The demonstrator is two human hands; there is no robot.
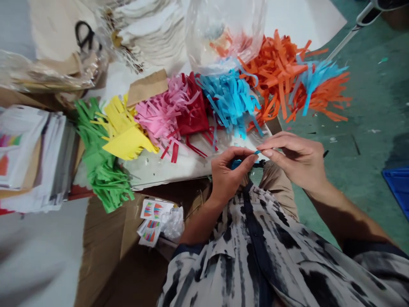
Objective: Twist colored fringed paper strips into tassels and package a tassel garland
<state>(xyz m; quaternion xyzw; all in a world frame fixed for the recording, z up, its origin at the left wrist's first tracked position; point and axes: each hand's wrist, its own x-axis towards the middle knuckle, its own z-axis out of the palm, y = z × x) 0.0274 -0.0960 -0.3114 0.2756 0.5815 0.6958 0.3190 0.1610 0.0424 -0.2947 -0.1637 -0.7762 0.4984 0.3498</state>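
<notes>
My left hand (228,172) is curled closed around a small blue paper piece (237,163), just in front of the table edge. My right hand (295,160) pinches the end of that same blue strip with thumb and forefinger, touching the left hand's fingertips. Both hands hover over my lap, close to the blue fringe pile (230,100). Piles of fringed paper lie in a row on the table: green (102,166), yellow (123,128), pink (162,113), dark red (193,111) and orange (277,72).
A clear plastic bag (223,30) stands behind the blue pile. Stacked printed cards (28,157) sit at the left. Small packets of coloured cards (153,219) lie on a brown cardboard box (108,251) below the white table (179,166). Green floor is at the right.
</notes>
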